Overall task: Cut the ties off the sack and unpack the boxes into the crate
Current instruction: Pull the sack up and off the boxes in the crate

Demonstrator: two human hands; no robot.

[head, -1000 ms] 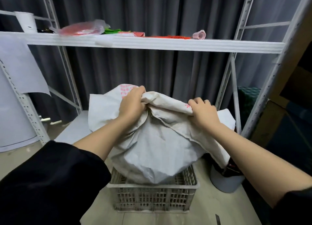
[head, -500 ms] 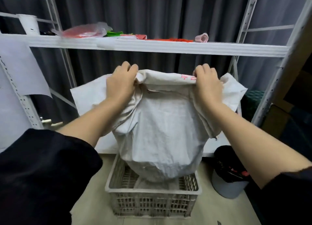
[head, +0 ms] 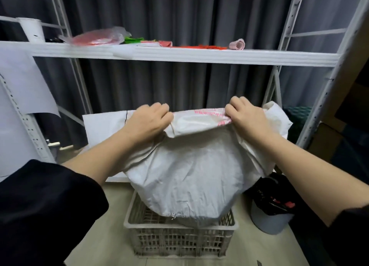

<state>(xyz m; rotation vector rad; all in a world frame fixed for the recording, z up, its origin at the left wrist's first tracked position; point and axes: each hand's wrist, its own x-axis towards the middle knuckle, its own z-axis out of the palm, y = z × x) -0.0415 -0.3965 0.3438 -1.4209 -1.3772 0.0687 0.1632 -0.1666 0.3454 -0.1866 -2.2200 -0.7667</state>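
My left hand (head: pixel 146 121) and right hand (head: pixel 248 118) each grip the sack (head: pixel 189 173) by its upper edge, fingers curled tight. I see its rounded bottom dipping inside the crate (head: pixel 179 243) rim, open floor beside the crate.

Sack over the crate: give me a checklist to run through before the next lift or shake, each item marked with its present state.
1. Left hand grips the upper edge of the sack: ok.
2. Right hand grips the same edge on the other side: ok.
3. Sack's bulging lower end hangs over the crate opening: ok.
4. Sack mouth faces down and is open: cannot tell, the lower end is hidden from this view.
5. Boxes have dropped into the crate: cannot tell, the sack covers most of the inside.
6. Grey bin beside the crate stands apart from the sack: ok.
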